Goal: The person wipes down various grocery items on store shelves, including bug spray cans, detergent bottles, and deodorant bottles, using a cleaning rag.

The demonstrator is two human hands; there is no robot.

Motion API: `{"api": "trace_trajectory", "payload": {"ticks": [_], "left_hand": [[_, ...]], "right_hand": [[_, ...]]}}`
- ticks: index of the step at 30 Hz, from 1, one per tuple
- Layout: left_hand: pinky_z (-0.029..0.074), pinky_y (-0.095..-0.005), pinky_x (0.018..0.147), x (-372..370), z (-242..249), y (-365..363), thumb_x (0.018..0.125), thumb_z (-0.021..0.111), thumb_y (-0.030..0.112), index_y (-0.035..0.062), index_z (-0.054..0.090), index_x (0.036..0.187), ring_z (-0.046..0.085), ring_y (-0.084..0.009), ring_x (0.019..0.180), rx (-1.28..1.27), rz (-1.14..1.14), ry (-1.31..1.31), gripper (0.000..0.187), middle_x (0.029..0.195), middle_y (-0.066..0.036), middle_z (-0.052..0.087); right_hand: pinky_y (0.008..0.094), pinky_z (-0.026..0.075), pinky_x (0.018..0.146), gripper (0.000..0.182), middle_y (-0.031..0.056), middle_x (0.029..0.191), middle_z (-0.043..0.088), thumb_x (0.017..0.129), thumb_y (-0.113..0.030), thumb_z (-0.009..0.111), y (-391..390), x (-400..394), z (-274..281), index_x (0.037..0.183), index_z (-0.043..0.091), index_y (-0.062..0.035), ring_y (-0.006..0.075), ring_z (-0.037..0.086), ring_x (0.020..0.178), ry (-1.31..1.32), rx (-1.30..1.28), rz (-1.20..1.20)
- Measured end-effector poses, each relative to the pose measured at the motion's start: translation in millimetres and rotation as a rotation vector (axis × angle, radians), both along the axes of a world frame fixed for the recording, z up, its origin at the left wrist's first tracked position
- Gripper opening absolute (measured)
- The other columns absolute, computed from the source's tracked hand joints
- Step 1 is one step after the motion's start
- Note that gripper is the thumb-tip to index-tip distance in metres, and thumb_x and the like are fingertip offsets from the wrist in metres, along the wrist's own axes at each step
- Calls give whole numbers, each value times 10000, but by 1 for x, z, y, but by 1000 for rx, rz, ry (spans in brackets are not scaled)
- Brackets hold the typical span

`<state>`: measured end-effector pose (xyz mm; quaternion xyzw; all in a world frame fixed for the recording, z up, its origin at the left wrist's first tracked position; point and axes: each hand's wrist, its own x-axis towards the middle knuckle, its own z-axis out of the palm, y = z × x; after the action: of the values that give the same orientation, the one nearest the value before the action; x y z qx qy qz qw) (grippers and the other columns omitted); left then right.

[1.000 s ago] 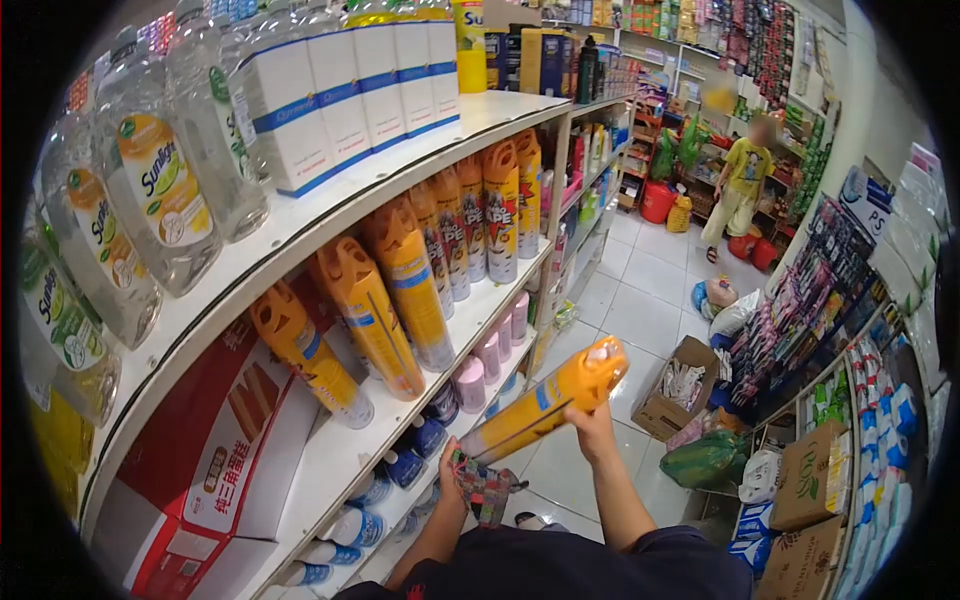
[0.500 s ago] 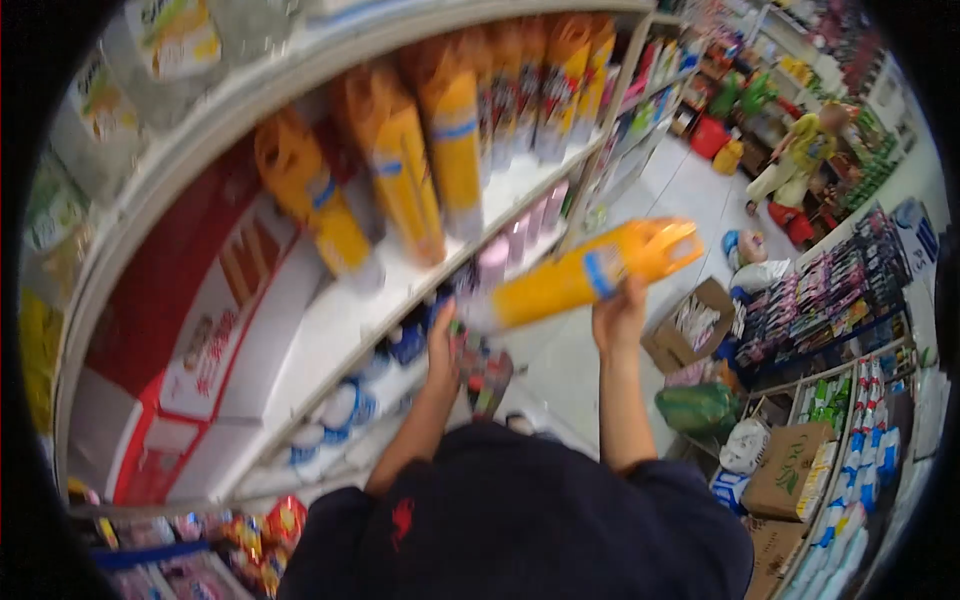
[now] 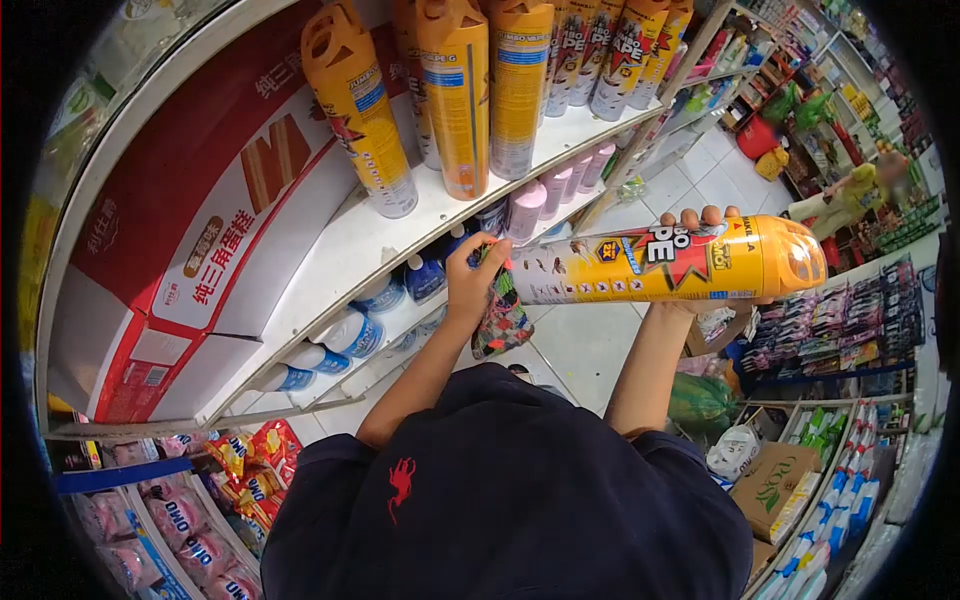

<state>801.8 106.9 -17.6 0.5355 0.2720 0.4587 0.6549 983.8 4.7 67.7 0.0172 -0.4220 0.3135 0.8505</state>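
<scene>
The head view looks down over the person's dark shirt at a yellow spray can held level in front of the chest, its label turned up. The right hand cups the can near its orange cap end from beneath, and the fingers curl over the top edge, pressed round the body of the can. The left hand meets the can's base; its fingers are closed on a patterned cloth that hangs below, bunched against the bottom of the can. I judge this to be a wiping step, the can's base being rubbed with the cloth while it is out of its row. The next move, as I read it, calls for a steady right-hand grip so the can does not roll as the cloth works along it. More cans of the same kind stand upright on the white shelf just beyond the left hand, beside a red and white carton.
</scene>
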Motion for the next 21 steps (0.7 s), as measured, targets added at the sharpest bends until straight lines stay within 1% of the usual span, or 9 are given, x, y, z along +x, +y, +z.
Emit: {"api": "trace_trajectory", "payload": {"ticks": [3,5,6,7,9,10,12,19,21], "left_hand": [[350,-186,562,-4,-7,9,783,556,234,7,521,740,439,-57,604,206,15,63,234,650,-13,503],[377,-195,579,-3,-13,14,824,483,302,10,512,802,471,-69,634,-13,-230,-252,294,694,-33,508],[419,-218,609,1,-22,17,854,388,375,15,494,861,512,-95,677,-155,-380,-357,375,727,-48,514],[419,-218,609,0,-25,12,854,388,375,15,494,861,512,-95,677,-158,-378,-354,375,727,-48,514],[452,-340,688,9,-28,-4,835,335,486,1,465,984,542,-237,770,-591,-712,-792,524,864,-135,546],[433,-341,770,45,-85,-8,856,250,471,20,456,1033,541,-223,845,-730,-471,-573,527,912,-96,551],[430,-346,775,42,-61,-12,855,249,471,23,453,1041,536,-225,855,-755,-451,-594,526,927,-97,546],[409,-381,811,-4,31,-13,849,246,468,40,430,1096,506,-242,931,-923,-289,-688,527,1034,-106,513],[399,-398,825,-2,14,-19,843,300,424,57,414,1121,480,-244,969,-849,-403,-735,474,1090,-114,470]], "right_hand": [[440,386,790,816,115,950,482,596,-670,541,1,-1,-5,1093,361,-49,280,489,864,111,-75,50],[410,403,769,774,106,912,476,617,-634,552,6,6,-19,1062,378,-25,270,485,849,170,-139,39],[403,403,767,766,107,910,475,615,-626,556,11,9,-28,1046,390,-15,266,485,842,252,-107,85],[395,403,766,758,108,909,474,614,-617,559,16,11,-37,1031,401,-5,262,484,835,337,-76,129],[387,402,761,737,123,926,485,616,-611,534,23,17,-57,1001,425,8,262,485,826,380,-94,195],[389,402,763,728,129,929,488,622,-612,509,27,23,-71,992,433,10,265,485,827,457,-137,126],[396,406,758,723,142,892,506,637,-627,426,32,16,-66,967,455,16,277,492,815,615,-174,77],[437,420,735,856,180,887,532,638,-730,267,20,-20,-12,970,476,30,311,524,794,413,-188,-341],[451,416,750,893,197,937,521,623,-758,255,17,-17,-15,1042,454,4,324,527,809,426,-203,-450]]}}
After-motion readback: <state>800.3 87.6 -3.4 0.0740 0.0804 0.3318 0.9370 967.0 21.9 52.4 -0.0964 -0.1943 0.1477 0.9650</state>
